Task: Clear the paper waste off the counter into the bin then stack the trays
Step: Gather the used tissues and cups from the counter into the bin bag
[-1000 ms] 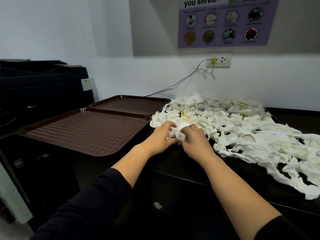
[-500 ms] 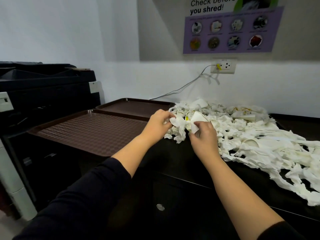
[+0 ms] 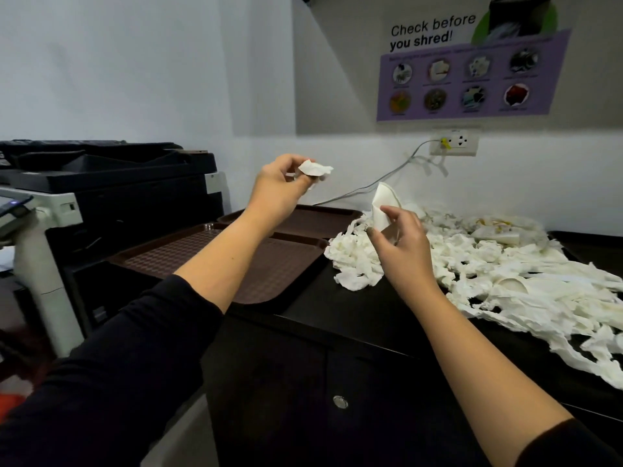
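Purple poster (image 3: 472, 75) reads "Check before you shred!" above paper waste (image 3: 488, 264).

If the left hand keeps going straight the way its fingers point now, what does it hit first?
The left hand, pinching a crumpled white paper scrap, points up and right toward the white back wall. Nothing shows in between, so probably the wall first, near the grey cable, though depth is unclear.

From here, my left forearm hides part of the near brown textured plastic tray (image 3: 188, 254). The heap of white crumpled paper waste (image 3: 505, 274) runs off the right edge. The 8 round pictures on the purple wall poster (image 3: 465, 82) are too blurred to read.
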